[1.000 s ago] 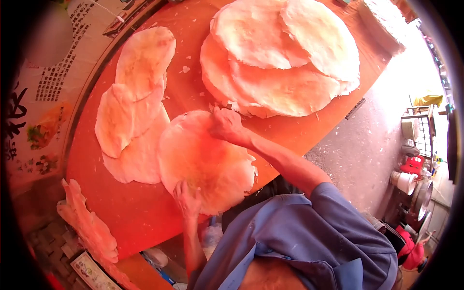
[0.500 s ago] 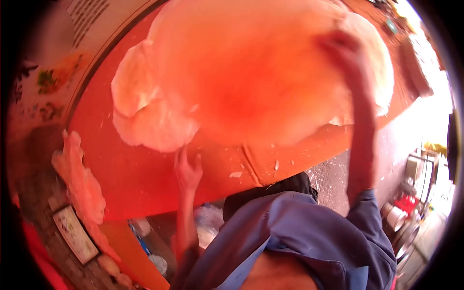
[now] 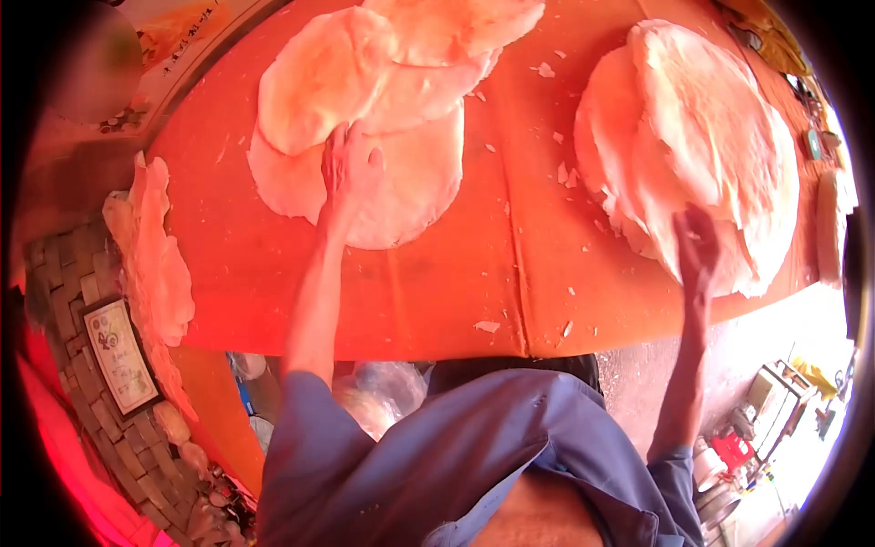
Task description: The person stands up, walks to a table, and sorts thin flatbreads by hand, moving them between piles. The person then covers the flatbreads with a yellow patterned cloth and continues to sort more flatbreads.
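Note:
Thin, pale, round sheets that look like flatbread lie on the table in two groups. My left hand (image 3: 351, 169) reaches over the left sheets (image 3: 415, 196), its fingertips touching the near edge of an upper sheet (image 3: 324, 82) and its thumb held apart. Another sheet (image 3: 460, 27) overlaps these at the back. On the right lies a wrinkled, folded pile of sheets (image 3: 720, 137). My right hand (image 3: 697, 244) is over the near edge of that pile, with loosely bent fingers and nothing visibly gripped.
An orange-red cover (image 3: 437, 301) lies over the table, with a raised seam and scattered pale flakes. More pale sheets (image 3: 164, 246) hang along the left edge. A framed card (image 3: 121, 356) is at lower left. Equipment on a metal stand (image 3: 775, 401) is at lower right.
The large pale sheet raised across the view is down on the right pile. My right hand has come lower and nearer; my left hand has moved forward onto the left sheets.

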A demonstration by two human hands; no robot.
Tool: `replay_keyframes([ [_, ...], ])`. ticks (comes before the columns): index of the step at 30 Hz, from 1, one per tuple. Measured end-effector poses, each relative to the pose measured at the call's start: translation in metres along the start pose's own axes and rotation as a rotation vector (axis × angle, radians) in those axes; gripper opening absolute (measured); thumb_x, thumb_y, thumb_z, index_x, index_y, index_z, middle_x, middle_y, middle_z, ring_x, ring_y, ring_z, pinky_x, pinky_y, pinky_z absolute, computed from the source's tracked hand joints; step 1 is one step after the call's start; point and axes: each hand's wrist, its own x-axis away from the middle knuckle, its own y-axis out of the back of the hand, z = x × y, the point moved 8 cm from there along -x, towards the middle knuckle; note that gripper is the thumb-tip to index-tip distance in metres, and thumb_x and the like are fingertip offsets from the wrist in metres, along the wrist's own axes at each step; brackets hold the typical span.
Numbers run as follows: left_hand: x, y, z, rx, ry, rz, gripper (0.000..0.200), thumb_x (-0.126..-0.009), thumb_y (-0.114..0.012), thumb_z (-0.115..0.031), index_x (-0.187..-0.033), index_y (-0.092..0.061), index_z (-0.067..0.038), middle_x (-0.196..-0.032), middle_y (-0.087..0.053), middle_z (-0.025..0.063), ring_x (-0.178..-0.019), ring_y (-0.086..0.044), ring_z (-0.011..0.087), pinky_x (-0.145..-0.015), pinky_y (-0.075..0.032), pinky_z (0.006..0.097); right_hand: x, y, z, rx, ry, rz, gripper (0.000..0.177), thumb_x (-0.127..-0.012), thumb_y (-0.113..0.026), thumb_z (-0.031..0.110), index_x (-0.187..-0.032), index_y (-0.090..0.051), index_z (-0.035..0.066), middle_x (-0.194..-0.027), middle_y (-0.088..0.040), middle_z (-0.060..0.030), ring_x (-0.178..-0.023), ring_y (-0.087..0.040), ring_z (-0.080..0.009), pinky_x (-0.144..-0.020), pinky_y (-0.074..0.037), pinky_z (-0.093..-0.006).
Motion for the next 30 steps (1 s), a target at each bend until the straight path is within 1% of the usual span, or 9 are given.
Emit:
replay_keyframes([
  [9, -0.034, -0.026, 0.038, -0.088, -0.277, 0.141, 0.059, -0.08, -0.067, -0.025, -0.13, -0.052, 0.001, -0.129, -0.053, 0.0207, -0.122, -0.049, 0.0374, -0.102, -0.041, 0.0469, -0.031, -0.171, 0.06, -0.339, -0.378, 0.51, 0.04, -0.09, -0.066, 0.034, -0.108, -0.066, -0.001, -0.088, -0.064, -0.0057, -0.08, -0.062, -0.0149, -0.069, -0.049, -0.0251],
  [11, -0.035, -0.029, 0.043, -0.089, -0.3, 0.134, 0.06, -0.082, -0.067, -0.025, -0.133, -0.05, 0.001, -0.129, -0.052, 0.0212, -0.121, -0.05, 0.0378, -0.102, -0.041, 0.0471, -0.062, -0.216, 0.07, -0.545, -0.372, 0.522, 0.043, -0.092, -0.067, 0.027, -0.12, -0.058, -0.004, -0.102, -0.063, -0.0106, -0.092, -0.064, -0.0192, -0.085, -0.052, -0.0308],
  [13, -0.034, -0.032, 0.048, -0.109, -0.319, 0.124, 0.051, -0.083, -0.064, -0.023, -0.128, -0.053, 0.001, -0.127, -0.053, 0.0201, -0.122, -0.049, 0.0368, -0.102, -0.04, 0.0482, -0.101, -0.264, 0.063, -0.824, -0.496, 0.549, 0.048, -0.093, -0.065, 0.027, -0.127, -0.052, -0.004, -0.11, -0.06, -0.0144, -0.099, -0.063, -0.0259, -0.087, -0.053, -0.034],
  [22, -0.047, -0.029, 0.044, -0.031, -0.345, 0.107, 0.059, -0.08, -0.069, -0.026, -0.129, -0.051, 0.003, -0.129, -0.052, 0.0211, -0.122, -0.048, 0.0394, -0.102, -0.041, 0.0493, -0.221, -0.345, 0.068, -0.831, -0.754, 0.307, 0.053, -0.094, -0.064, 0.022, -0.132, -0.046, -0.009, -0.135, -0.048, -0.0209, -0.117, -0.056, -0.033, -0.093, -0.053, -0.0409],
  [24, -0.047, -0.032, 0.044, -0.012, -0.348, 0.094, 0.062, -0.079, -0.072, -0.029, -0.128, -0.051, 0.003, -0.129, -0.052, 0.0212, -0.123, -0.048, 0.0395, -0.102, -0.04, 0.0492, -0.231, -0.383, 0.06, -0.978, -0.958, 0.512, 0.015, -0.081, -0.066, 0.024, -0.076, -0.062, 0.01, -0.067, -0.06, -0.0054, -0.047, -0.05, -0.0184, -0.044, -0.038, -0.0312],
  [25, -0.047, -0.031, 0.043, 0.0, -0.351, 0.073, 0.065, -0.077, -0.074, -0.032, -0.127, -0.052, 0.003, -0.129, -0.052, 0.0212, -0.123, -0.047, 0.0395, -0.102, -0.04, 0.049, -0.24, -0.389, 0.056, -0.976, -0.965, 0.512, 0.015, -0.081, -0.066, 0.024, -0.076, -0.062, 0.01, -0.067, -0.06, -0.0054, -0.047, -0.05, -0.0184, -0.044, -0.038, -0.0312],
  [27, -0.049, -0.031, 0.04, 0.025, -0.355, 0.11, 0.067, -0.076, -0.076, -0.034, -0.127, -0.052, 0.002, -0.129, -0.051, 0.0213, -0.124, -0.047, 0.0396, -0.102, -0.04, 0.049, -0.256, -0.402, 0.071, -0.803, -0.654, 0.812, 0.021, -0.081, -0.067, 0.025, -0.069, -0.058, 0.009, -0.061, -0.056, -0.0055, -0.043, -0.047, -0.0188, -0.039, -0.036, -0.0326],
  [28, -0.051, -0.032, 0.038, 0.051, -0.364, 0.138, 0.068, -0.075, -0.077, -0.036, -0.127, -0.053, 0.002, -0.13, -0.051, 0.0215, -0.124, -0.047, 0.0396, -0.102, -0.04, 0.0489, -0.261, -0.38, 0.09, -0.641, -0.367, 0.598, 0.025, -0.081, -0.066, 0.027, -0.068, -0.059, 0.007, -0.058, -0.054, -0.0062, -0.041, -0.047, -0.0184, -0.036, -0.034, -0.0333],
  [30, -0.051, -0.03, 0.033, 0.038, -0.369, 0.149, 0.068, -0.075, -0.077, -0.035, -0.127, -0.053, 0.002, -0.131, -0.051, 0.0217, -0.124, -0.047, 0.0398, -0.102, -0.04, 0.0489, -0.267, -0.349, 0.145, -0.488, -0.327, 0.226, 0.028, -0.081, -0.064, 0.029, -0.069, -0.062, 0.005, -0.057, -0.055, -0.0074, -0.04, -0.048, -0.0181, -0.036, -0.033, -0.033],
])
